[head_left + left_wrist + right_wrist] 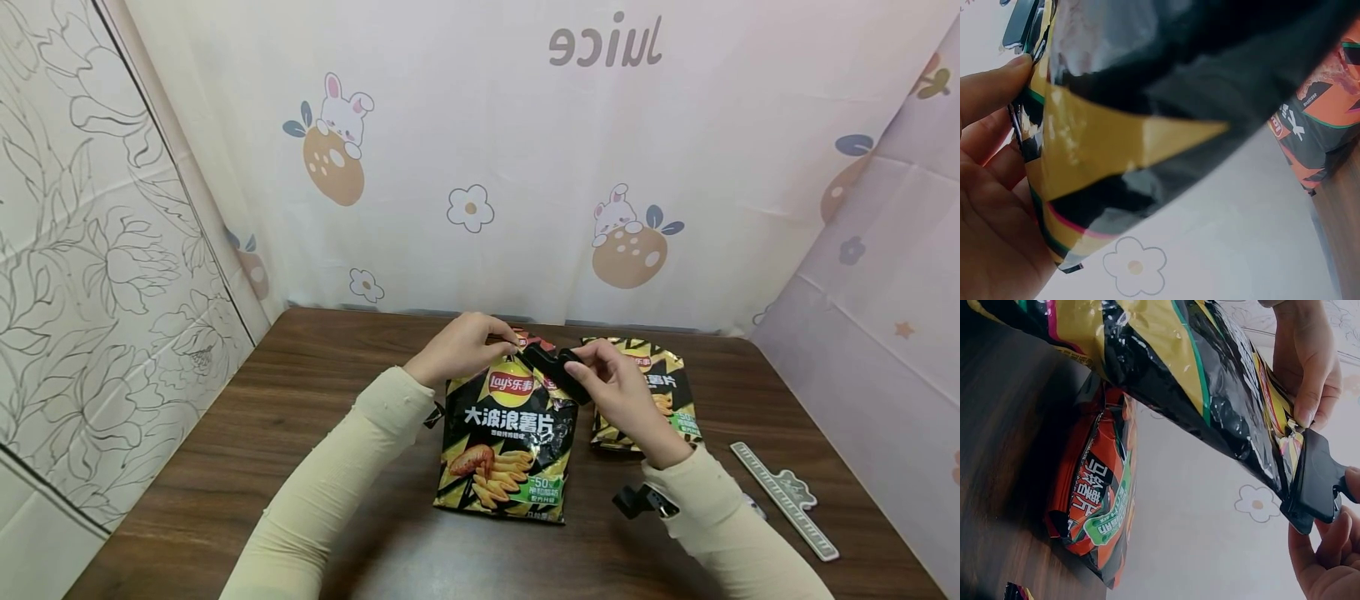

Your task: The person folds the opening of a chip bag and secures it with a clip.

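A black and yellow Lay's chip bag [498, 442] is held up by its top edge, its front facing me. With thumb and fingers, my left hand [463, 346] pinches the top left of that edge. In my right hand [626, 400] is a black bag clip [557, 372], gripped between thumb and fingers. The right wrist view shows the clip [1316, 478] over the bag's top corner, with the left fingers [1310, 406] pinching the film right beside it.
Behind the held bag stands a red chip bag [1094, 494]. Another black and yellow chip bag [652, 392] lies to the right. Nearer the table's right edge is a pale ruler-like strip [787, 500] with a shaped tab. A printed curtain [480, 150] hangs behind the wooden table [300, 417].
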The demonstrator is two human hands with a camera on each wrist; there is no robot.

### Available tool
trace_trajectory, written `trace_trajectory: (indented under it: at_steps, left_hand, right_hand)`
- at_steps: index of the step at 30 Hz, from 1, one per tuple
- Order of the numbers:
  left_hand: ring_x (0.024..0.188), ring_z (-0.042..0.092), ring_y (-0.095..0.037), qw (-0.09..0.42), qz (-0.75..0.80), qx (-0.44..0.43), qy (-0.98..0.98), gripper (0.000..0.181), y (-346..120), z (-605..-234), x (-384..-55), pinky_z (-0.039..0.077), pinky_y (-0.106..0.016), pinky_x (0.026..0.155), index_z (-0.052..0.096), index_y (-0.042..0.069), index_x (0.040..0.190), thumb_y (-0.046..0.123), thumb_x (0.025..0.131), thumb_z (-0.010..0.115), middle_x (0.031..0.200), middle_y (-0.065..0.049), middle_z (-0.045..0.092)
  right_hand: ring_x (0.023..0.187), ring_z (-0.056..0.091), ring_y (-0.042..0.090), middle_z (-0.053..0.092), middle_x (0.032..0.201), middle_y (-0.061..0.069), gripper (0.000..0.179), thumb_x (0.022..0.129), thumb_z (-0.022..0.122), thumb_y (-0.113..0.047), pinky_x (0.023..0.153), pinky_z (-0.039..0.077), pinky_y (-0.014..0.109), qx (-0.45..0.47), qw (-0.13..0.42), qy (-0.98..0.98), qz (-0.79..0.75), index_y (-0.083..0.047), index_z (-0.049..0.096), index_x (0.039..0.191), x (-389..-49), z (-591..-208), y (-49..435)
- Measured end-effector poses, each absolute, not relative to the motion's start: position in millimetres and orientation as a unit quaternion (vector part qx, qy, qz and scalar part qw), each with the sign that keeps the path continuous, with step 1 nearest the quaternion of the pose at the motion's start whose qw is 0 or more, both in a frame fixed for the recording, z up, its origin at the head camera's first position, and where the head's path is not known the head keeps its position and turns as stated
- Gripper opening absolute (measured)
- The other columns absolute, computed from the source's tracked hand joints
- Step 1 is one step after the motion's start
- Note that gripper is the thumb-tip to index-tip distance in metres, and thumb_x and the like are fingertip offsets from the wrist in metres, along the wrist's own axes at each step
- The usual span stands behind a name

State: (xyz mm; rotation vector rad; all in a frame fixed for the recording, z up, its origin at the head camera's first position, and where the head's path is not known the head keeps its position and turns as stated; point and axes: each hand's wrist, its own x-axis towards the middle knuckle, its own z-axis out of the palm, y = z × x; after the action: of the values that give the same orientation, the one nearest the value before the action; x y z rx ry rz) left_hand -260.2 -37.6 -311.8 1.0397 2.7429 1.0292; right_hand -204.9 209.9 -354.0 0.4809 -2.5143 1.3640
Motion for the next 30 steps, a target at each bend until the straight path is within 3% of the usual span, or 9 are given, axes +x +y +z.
trace_trajectory:
  at_steps: [16,25,30]
  left_hand:
    - [0.040,0.035,-0.008,0.020,0.354,0.330,0.875,0.020,-37.9,-313.7,-260.5,0.034,-0.022,0.045,0.075,0.008,0.108,0.017,0.099,0.059,0.091,-0.004,0.074]
    - [0.051,0.047,-0.008,0.000,0.354,0.328,0.876,0.017,-37.6,-317.2,-261.6,0.039,-0.021,0.052,0.076,0.010,0.104,0.017,0.097,0.062,0.097,-0.004,0.074]
    - [0.051,0.045,-0.007,-0.003,0.352,0.330,0.876,0.017,-37.5,-317.9,-262.6,0.037,-0.021,0.051,0.076,0.010,0.103,0.017,0.097,0.063,0.095,-0.003,0.074]
  right_hand:
    - [0.064,0.049,0.011,0.060,0.091,0.013,0.020,0.097,0.063,-0.020,0.054,0.042,0.025,0.148,0.108,-0.857,0.482,-0.005,0.065,0.110,-206.2,-354.6,207.8]
    - [0.061,0.048,0.012,0.060,0.088,0.014,0.022,0.097,0.062,-0.021,0.052,0.043,0.026,0.144,0.092,-0.850,0.498,-0.003,0.066,0.110,-205.7,-354.0,206.9]
    - [0.061,0.048,0.010,0.060,0.085,0.012,0.019,0.096,0.063,-0.017,0.052,0.043,0.026,0.156,0.107,-0.851,0.490,-0.003,0.066,0.110,-205.6,-354.9,206.5]
